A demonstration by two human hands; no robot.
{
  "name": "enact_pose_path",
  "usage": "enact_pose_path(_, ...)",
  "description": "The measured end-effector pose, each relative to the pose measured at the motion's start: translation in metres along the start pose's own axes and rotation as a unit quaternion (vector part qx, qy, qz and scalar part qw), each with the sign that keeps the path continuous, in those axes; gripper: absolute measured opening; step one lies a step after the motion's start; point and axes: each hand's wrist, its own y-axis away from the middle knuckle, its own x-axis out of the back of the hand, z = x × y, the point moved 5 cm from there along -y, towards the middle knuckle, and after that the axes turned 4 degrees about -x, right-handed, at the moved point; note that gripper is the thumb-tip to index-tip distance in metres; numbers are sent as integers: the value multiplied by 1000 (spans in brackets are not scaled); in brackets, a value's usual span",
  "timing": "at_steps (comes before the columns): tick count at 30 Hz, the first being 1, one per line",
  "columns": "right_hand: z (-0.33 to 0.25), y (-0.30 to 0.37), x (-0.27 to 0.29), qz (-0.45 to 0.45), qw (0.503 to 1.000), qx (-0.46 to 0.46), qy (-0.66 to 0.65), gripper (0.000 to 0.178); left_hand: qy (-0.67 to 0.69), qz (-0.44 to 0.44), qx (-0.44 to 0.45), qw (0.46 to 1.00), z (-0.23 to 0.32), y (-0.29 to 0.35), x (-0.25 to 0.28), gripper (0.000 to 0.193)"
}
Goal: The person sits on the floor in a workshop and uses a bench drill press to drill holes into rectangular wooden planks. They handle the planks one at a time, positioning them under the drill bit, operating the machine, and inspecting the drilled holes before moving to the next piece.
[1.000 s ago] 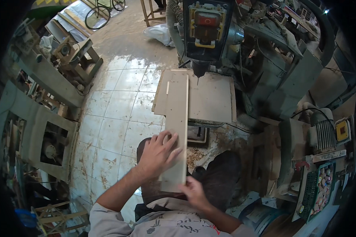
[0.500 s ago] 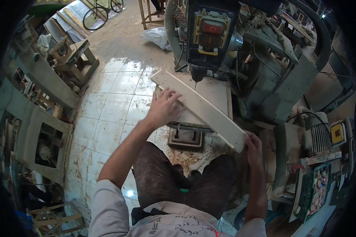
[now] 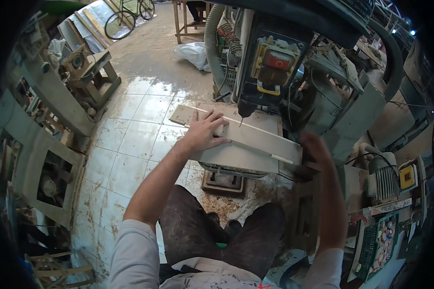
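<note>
A long pale wooden board (image 3: 260, 141) with thin light strips along its edges lies across the drill press table (image 3: 236, 158). On its left part rests my left hand (image 3: 205, 133), palm down with the fingers spread. The drill bit (image 3: 241, 122) hangs from the dark chuck (image 3: 246, 108) over the middle of the board; whether it touches the wood I cannot tell. Just beyond the board's right end is my right hand (image 3: 315, 146), smeared by motion and apart from the board. Its fingers cannot be made out.
Above the table stands the drill press head with a red and yellow switch box (image 3: 276, 62). A motor (image 3: 386, 171) and a green crate (image 3: 378, 245) of small pieces are at the right. Wood shavings (image 3: 222, 201) litter the floor by the machine's base.
The board has turned flatter across the table and lies under the drill bit. My left hand has moved onto its top. My right hand has let go of its right end and moved up.
</note>
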Motion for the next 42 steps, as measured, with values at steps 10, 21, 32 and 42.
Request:
enact_pose_path(10, -298, -87, 114, 162, 889, 206, -376, 38, -24, 41, 12, 999, 16, 13, 1, 52)
enact_pose_path(21, -287, -103, 161, 171, 897, 233, -334, 33, -33, 35, 30, 998, 17, 15, -1, 50)
enact_pose_path(32, -295, -35, 135, 251, 820, 372, -355, 30, -36, 34, 43, 998, 20, 13, 1, 50)
enact_pose_path(42, -314, 6, 94, 312, 803, 302, -408, 28, -34, 21, 45, 998, 22, 13, 3, 51)
